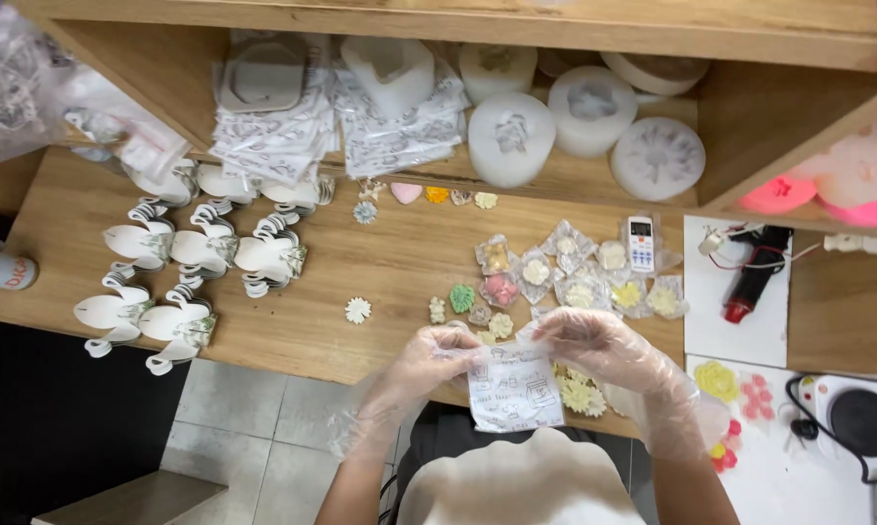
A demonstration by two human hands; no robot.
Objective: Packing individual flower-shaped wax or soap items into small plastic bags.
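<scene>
Two gloved hands, left hand and right hand, pinch the top edge of a small printed bag at the tabletop edge, each grip clamped on it. Slippery gloves could let the bag drop onto the yellow flowers below.

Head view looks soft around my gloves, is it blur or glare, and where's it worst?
Head view: even lighting; glare only on the white moulds. The clear-gloved left hand, right hand and small printed clear bag look slightly soft; edges bend, fisheye.
</scene>
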